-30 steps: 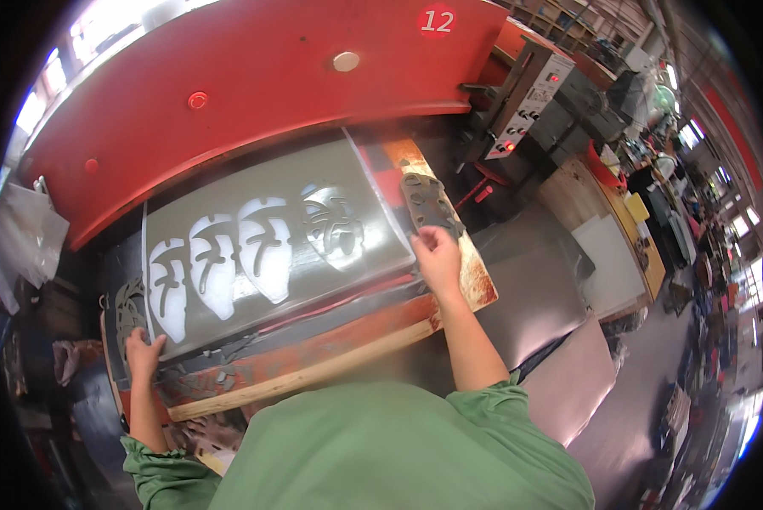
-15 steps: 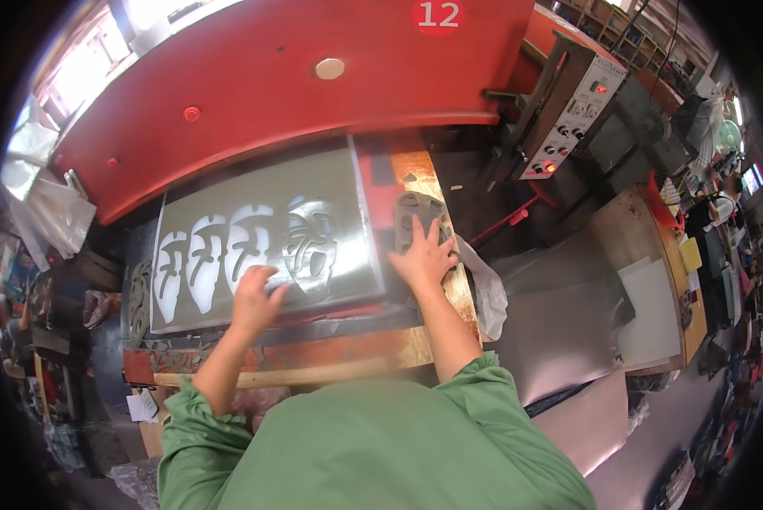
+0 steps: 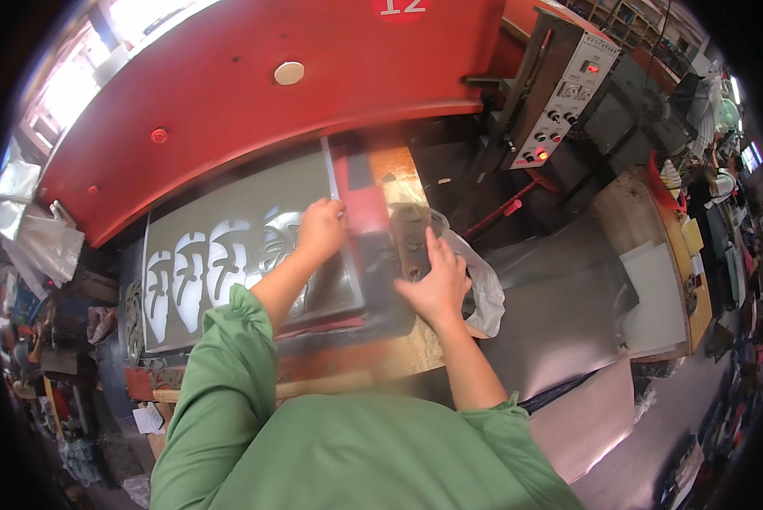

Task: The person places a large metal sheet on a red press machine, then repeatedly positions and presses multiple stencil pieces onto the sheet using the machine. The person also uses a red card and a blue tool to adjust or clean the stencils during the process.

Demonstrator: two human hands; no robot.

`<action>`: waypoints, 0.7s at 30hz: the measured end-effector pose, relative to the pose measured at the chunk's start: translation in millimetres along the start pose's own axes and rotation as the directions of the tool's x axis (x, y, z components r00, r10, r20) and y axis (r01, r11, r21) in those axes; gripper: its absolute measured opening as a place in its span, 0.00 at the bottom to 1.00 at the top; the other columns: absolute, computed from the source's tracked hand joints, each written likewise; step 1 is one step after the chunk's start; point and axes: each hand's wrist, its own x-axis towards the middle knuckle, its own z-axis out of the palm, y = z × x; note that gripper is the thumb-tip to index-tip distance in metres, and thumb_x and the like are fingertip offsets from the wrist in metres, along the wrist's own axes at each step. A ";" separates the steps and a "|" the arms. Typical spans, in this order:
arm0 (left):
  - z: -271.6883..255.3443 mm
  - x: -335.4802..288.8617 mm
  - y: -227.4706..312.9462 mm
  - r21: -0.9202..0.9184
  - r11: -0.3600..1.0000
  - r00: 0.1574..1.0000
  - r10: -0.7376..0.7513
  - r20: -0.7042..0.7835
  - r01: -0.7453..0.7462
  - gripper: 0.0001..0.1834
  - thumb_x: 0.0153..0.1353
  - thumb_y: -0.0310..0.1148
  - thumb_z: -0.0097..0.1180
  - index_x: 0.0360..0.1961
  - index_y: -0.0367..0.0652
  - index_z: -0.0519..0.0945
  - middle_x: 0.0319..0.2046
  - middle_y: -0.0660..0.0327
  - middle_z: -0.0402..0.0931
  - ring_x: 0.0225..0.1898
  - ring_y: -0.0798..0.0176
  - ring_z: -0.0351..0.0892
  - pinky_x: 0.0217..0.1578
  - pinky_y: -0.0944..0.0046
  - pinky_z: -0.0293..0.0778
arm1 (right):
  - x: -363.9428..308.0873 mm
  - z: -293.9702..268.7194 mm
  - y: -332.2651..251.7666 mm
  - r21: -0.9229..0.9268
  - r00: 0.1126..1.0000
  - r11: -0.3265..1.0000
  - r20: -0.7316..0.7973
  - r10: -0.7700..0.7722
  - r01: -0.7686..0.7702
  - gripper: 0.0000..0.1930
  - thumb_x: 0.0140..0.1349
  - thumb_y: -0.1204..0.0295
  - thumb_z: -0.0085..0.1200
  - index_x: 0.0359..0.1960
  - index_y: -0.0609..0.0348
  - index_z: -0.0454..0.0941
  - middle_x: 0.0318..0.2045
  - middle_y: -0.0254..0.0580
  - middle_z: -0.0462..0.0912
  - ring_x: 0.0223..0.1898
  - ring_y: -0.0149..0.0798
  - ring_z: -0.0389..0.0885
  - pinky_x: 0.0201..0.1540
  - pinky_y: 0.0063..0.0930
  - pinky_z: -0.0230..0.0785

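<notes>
A dark grey sheet (image 3: 228, 191) with several shoe-upper-shaped cut-outs lies on the press bed, white showing through some of them. My left hand (image 3: 322, 231) is over the sheet's right part, fingers curled together; what they hold, if anything, is hidden. It partly covers the rightmost cut pattern (image 3: 281, 229). A blurred stack of grey cut pieces (image 3: 410, 228) rests on the wooden board (image 3: 400, 174) at the right. Beside its near end is my right hand (image 3: 443, 285), with thumb and fingers apart and nothing visible between them.
The red press body (image 3: 220, 102) stands behind the bed. A control panel (image 3: 560, 106) with knobs and lit lamps rises at the right. A clear plastic bag (image 3: 485, 293) hangs by the board's right edge. Dark sheet material (image 3: 560, 297) and a side table (image 3: 653, 289) lie farther right.
My left hand has moved right and away from me across the sheet, its fingers closing. My right hand has drawn back from the top of the stack to its near end. The view has shifted slightly.
</notes>
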 end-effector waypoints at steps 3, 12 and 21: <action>11.7 20.0 -8.9 0.002 0.999 0.999 -0.035 -0.010 0.035 0.07 0.55 0.28 0.59 0.34 0.40 0.83 0.33 0.50 0.79 0.39 0.42 0.79 0.43 0.48 0.75 | -16.2 7.6 2.5 -0.093 1.000 0.995 0.007 0.023 -0.022 0.53 0.37 0.53 0.69 0.72 0.38 0.60 0.69 0.46 0.64 0.66 0.62 0.57 0.63 0.58 0.51; 45.2 42.4 -24.1 0.008 1.000 0.994 0.022 0.108 -0.023 0.09 0.57 0.28 0.56 0.39 0.41 0.82 0.39 0.48 0.80 0.44 0.41 0.78 0.47 0.48 0.75 | -24.9 43.5 15.8 -0.231 0.999 0.973 -0.044 -0.023 0.012 0.48 0.42 0.49 0.66 0.70 0.39 0.63 0.72 0.43 0.57 0.69 0.65 0.50 0.64 0.60 0.49; 84.6 83.6 -2.5 0.020 0.994 0.894 0.087 0.440 -0.107 0.30 0.58 0.47 0.61 0.56 0.38 0.74 0.49 0.41 0.74 0.51 0.38 0.75 0.53 0.49 0.71 | -28.6 50.4 27.2 -0.220 0.985 0.973 -0.134 -0.107 0.076 0.47 0.44 0.47 0.65 0.69 0.42 0.64 0.71 0.44 0.59 0.68 0.65 0.52 0.63 0.60 0.50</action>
